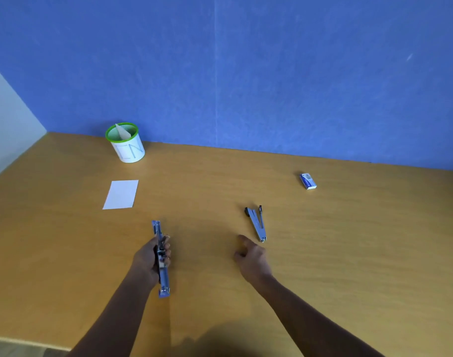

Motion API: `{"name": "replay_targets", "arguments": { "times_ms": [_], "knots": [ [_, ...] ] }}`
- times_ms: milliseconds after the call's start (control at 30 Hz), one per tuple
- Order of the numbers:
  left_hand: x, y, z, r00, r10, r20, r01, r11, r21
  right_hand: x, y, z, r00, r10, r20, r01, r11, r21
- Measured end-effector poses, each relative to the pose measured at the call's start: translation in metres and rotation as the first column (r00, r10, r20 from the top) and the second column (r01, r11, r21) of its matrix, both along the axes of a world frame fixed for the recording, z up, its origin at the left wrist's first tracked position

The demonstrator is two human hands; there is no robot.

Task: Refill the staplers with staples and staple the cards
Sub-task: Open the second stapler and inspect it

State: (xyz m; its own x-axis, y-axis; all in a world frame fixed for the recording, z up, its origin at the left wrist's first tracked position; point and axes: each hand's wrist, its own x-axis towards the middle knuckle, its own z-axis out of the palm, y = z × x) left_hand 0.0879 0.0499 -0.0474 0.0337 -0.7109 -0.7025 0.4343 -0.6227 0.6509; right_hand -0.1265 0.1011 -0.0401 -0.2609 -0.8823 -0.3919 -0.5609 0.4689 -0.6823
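Forearms: both reach in from the bottom edge, over the wooden table [349, 228].
Left hand [149, 258]: fingers curled round the middle of the held stapler [157, 228], which is swung open into one long strip, one end toward the person and the other pointing away.
Right hand [251, 256]: holds nothing; fingers loose, forefinger stretched toward the second stapler [256, 224], near its tip but apart from it.
Second stapler: lies on the table, splayed open in a narrow V, between the right hand and the staple box [308, 181].
Staple box: small, blue and white, far right, well apart from both hands.
Cards: one white card [121, 194] lies flat at far left; another [123, 132] stands in the green-rimmed cup [128, 150] by the wall.
Risk: the box is a long reach away, so staples carried back may break or scatter. A strip fed one-handed into the open channel could sit crooked and jam. Fingers wrapped round the hinge could be pinched if the spring snaps it closed.
Hard to tell: whether either magazine holds staples, whether the box is open, and whether the held stapler touches the table. Its middle is hidden by the fingers.
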Motion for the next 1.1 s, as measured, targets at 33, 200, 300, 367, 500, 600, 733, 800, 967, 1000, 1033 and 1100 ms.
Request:
{"name": "replay_targets", "arguments": {
  "times_ms": [33,200,300,367,500,600,733,800,967,1000,1033,1100],
  "knots": [
    [-0.001,0.002,0.000,1.000,0.004,-0.002,-0.004,1.000,0.001,-0.001,-0.001,0.002,0.997,0.058,-0.048,-0.057,0.998,0.014],
    [-0.004,0.006,0.000,1.000,0.015,-0.010,-0.014,0.999,0.030,-0.003,-0.024,0.009,0.953,0.212,-0.215,-0.194,0.976,0.104],
    [-0.004,0.005,0.002,1.000,0.002,0.002,-0.002,0.999,0.040,0.001,-0.040,0.012,0.944,0.222,-0.245,-0.188,0.970,0.153],
    [-0.004,0.004,0.004,1.000,-0.010,0.012,0.009,0.999,0.039,0.004,-0.048,0.010,0.940,0.217,-0.262,-0.176,0.969,0.171],
    [-0.001,-0.003,0.010,0.999,-0.040,0.027,0.039,0.999,0.038,0.009,-0.056,0.009,0.928,0.211,-0.308,-0.161,0.970,0.181],
    [0.002,-0.009,0.014,0.997,-0.059,0.039,0.058,0.997,0.042,0.012,-0.056,0.006,0.933,0.181,-0.312,-0.148,0.981,0.128],
    [0.002,-0.015,0.018,0.996,-0.084,0.040,0.082,0.996,0.039,0.018,-0.055,0.002,0.922,0.129,-0.365,-0.129,0.991,0.026],
    [0.002,-0.016,0.019,0.995,-0.092,0.039,0.090,0.995,0.041,0.022,-0.054,0.000,0.879,0.157,-0.450,-0.168,0.986,0.016],
    [0.004,-0.019,0.020,0.994,-0.105,0.018,0.105,0.994,0.041,0.026,-0.055,-0.003,0.829,0.143,-0.540,-0.185,0.983,-0.024],
    [0.005,-0.021,0.020,0.994,-0.108,0.018,0.107,0.993,0.039,0.025,-0.056,-0.003,0.823,0.145,-0.549,-0.191,0.981,-0.027],
    [0.006,-0.022,0.021,0.994,-0.111,0.017,0.111,0.993,0.037,0.025,-0.057,-0.003,0.816,0.154,-0.557,-0.201,0.979,-0.023],
    [0.008,-0.024,0.021,0.993,-0.114,0.013,0.114,0.993,0.035,0.023,-0.059,-0.004,0.809,0.162,-0.565,-0.212,0.977,-0.023]
  ]
}}
